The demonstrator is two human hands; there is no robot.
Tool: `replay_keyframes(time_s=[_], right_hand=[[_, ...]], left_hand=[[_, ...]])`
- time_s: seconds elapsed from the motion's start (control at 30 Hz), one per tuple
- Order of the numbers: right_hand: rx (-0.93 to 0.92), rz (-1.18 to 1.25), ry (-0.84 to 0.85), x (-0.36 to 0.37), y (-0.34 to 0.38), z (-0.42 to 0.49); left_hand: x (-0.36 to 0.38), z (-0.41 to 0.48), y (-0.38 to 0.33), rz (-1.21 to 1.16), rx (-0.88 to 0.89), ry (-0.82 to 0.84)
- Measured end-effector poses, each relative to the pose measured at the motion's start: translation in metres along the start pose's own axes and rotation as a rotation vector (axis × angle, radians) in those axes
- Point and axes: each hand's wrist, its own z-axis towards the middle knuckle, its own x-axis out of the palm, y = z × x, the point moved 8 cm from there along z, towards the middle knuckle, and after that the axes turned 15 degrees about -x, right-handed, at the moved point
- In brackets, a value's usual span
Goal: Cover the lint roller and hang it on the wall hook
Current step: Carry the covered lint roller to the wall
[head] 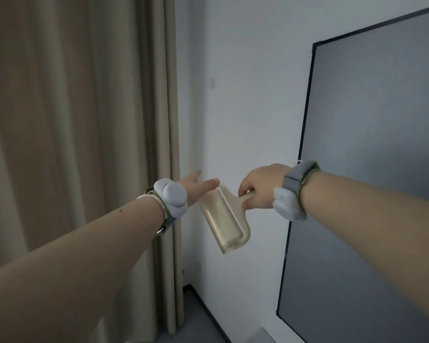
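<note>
A cream lint roller (223, 216) with a translucent cover over its roll hangs tilted in front of the white wall (245, 107). My right hand (258, 188) is shut on its short handle at the upper right. My left hand (198, 188) is stretched out flat, fingers apart, its thumb touching the top edge of the cover. A small pale wall hook (212, 82) sits on the wall well above both hands. Both wrists wear grey bands with white pods.
Beige curtains (84, 120) hang on the left, down to the floor. A large dark-framed grey panel (369, 181) leans against the wall on the right. A strip of grey floor (198, 318) shows at the bottom.
</note>
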Motion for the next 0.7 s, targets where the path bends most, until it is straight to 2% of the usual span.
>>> replay_keyframes(time_s=[0.1, 0.2, 0.43, 0.57, 0.6, 0.7], right_hand=[[-0.093, -0.155, 0.031, -0.009, 0.013, -0.001], [-0.116, -0.21, 0.062, -0.012, 0.02, -0.003], [-0.126, -0.211, 0.077, -0.007, 0.016, -0.003], [-0.208, -0.388, -0.106, -0.023, 0.02, -0.001], [-0.216, -0.35, -0.207, -0.031, 0.02, -0.001], [-0.146, -0.037, -0.561, -0.059, 0.006, -0.003]], left_hand=[[0.01, -0.014, -0.016, 0.266, 0.095, 0.057], [0.028, -0.019, -0.02, 0.531, 0.125, 0.086], [0.043, -0.011, -0.023, 0.499, 0.177, 0.099], [0.032, -0.005, -0.016, 0.465, 0.179, 0.095], [0.025, -0.002, -0.014, 0.424, 0.184, 0.08], [0.0, 0.006, -0.009, 0.231, 0.179, 0.051]])
